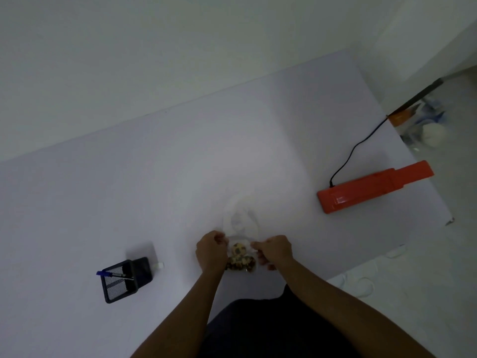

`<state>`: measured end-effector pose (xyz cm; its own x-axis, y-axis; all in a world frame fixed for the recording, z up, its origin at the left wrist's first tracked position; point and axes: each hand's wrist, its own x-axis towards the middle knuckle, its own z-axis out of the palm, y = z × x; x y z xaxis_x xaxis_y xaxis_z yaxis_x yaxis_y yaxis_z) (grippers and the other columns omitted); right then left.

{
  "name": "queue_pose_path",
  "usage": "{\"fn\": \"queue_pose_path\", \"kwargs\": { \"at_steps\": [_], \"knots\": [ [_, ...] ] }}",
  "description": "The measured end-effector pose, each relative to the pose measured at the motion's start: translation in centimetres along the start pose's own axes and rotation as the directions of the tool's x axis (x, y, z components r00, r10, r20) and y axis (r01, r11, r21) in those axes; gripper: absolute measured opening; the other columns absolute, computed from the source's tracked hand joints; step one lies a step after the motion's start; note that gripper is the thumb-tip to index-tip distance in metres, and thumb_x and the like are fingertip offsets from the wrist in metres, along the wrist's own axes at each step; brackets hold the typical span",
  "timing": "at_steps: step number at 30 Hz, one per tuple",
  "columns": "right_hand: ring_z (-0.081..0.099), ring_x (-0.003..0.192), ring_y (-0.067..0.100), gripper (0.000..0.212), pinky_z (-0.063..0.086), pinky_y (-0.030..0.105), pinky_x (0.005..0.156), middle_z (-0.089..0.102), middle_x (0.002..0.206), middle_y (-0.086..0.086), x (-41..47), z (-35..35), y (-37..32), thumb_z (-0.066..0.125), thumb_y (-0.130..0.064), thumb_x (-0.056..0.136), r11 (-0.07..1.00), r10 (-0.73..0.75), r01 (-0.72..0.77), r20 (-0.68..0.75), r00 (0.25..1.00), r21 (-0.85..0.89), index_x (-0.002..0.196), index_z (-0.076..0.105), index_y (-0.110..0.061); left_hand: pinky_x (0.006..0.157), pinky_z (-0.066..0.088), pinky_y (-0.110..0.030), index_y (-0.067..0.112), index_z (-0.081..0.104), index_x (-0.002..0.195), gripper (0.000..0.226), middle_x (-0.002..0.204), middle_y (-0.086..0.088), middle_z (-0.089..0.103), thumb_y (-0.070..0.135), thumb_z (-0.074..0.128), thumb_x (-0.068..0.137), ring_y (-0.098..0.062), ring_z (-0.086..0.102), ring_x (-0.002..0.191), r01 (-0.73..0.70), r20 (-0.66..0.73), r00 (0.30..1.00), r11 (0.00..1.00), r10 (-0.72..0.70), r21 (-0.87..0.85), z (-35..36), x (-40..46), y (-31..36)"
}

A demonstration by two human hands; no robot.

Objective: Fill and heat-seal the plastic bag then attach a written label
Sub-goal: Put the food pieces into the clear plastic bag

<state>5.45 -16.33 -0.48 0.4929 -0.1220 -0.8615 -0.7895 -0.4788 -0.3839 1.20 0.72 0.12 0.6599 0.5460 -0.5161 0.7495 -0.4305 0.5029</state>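
A small clear plastic bag (241,257) holding brown and cream pieces lies on the white table near its front edge. My left hand (210,250) pinches the bag's left top corner, and my right hand (273,250) pinches the right top corner. The bag's mouth is between the two hands. A crumpled white plastic bag (241,218) lies just beyond it. The orange heat sealer (371,187) sits far to the right, its black cord (353,153) running off the back edge.
A black mesh pen holder (124,279) with a blue pen (113,274) stands at the front left, a small white item (158,265) beside it. The table's right edge (423,161) drops to a floor with clutter.
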Motion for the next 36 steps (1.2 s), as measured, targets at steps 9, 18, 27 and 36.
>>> {"fn": "queue_pose_path", "kwargs": {
  "at_steps": [9,18,27,36],
  "knots": [
    [0.067,0.042,0.023,0.042,0.051,0.028,0.039,0.068,0.049,0.009,-0.2,0.1,1.1,0.082,-0.036,0.078,0.987,-0.155,0.152,-0.051,0.987,-0.058,0.063,0.071,0.001,0.062,0.052,-0.029,0.013,0.075,0.081,0.026,0.083,-0.004,0.069,0.005,0.051,0.086,-0.020,0.066,0.073,-0.311,0.189,0.947,0.884,0.259,0.348,-0.4,-0.7,1.0],
    [0.069,0.055,0.026,0.044,0.060,0.038,0.055,0.070,0.058,0.010,0.9,-0.5,0.8,0.069,-0.041,0.085,0.970,-0.228,0.213,-0.144,0.963,-0.118,0.062,0.067,-0.004,0.098,0.044,-0.039,0.020,0.049,0.130,0.045,0.140,-0.013,0.045,0.038,0.057,0.090,-0.033,0.044,0.124,-0.609,0.464,0.791,0.573,0.398,0.548,1.2,-3.4,1.2],
    [0.070,0.066,0.024,0.037,0.055,0.033,0.062,0.074,0.082,0.022,0.9,-1.6,-2.4,0.059,-0.027,0.099,0.881,-0.333,0.308,0.008,0.943,0.359,0.087,0.072,0.005,0.103,0.038,-0.060,0.027,0.048,0.138,0.071,0.147,-0.029,0.040,0.069,0.048,0.080,-0.051,0.042,0.130,-0.598,0.500,0.800,0.499,0.331,0.627,2.3,-3.5,0.7],
    [0.074,0.095,0.036,0.032,0.059,0.043,0.088,0.075,0.097,0.024,2.2,1.0,-3.0,0.055,-0.021,0.101,0.868,-0.284,0.109,0.302,0.910,0.485,0.098,0.073,0.006,0.116,-0.001,-0.060,0.031,-0.004,0.155,0.100,0.160,-0.027,-0.007,0.082,0.038,0.079,-0.052,-0.011,0.144,-0.642,0.569,0.762,0.478,0.309,0.599,1.7,-3.3,0.6]
  ]
}}
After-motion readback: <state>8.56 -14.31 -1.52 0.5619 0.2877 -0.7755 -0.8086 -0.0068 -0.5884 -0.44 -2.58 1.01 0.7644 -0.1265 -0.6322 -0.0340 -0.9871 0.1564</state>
